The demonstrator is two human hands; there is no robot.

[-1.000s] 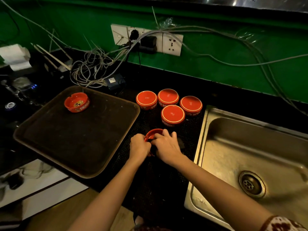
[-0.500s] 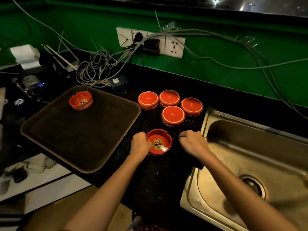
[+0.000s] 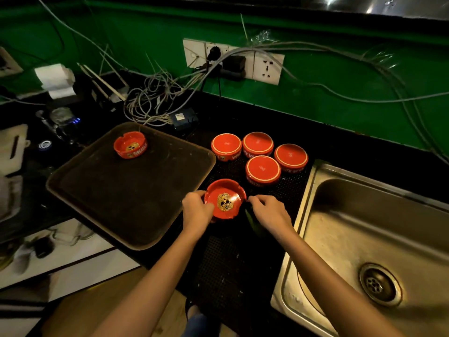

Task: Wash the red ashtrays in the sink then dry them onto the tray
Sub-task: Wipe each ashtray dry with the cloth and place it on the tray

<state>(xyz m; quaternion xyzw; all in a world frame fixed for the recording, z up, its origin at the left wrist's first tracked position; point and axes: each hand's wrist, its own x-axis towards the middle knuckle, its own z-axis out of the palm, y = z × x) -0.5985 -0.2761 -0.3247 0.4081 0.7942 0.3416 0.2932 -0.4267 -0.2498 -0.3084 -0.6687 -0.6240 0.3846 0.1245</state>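
Item: upright red ashtray point(image 3: 226, 199), gold emblem inside, over the black mesh mat point(image 3: 230, 263) between brown tray point(image 3: 121, 203) and steel sink point(image 3: 364, 227). Left hand point(image 3: 196, 212): fingers curled round its left rim, gripping. Right hand point(image 3: 269, 215): just right of the ashtray, fingertips pinching a dark cloth point(image 3: 254, 221), dimly seen. Second ashtray point(image 3: 130, 144): upright at the tray's far corner. Four upturned ashtrays point(image 3: 263, 170): clustered on the mat behind.
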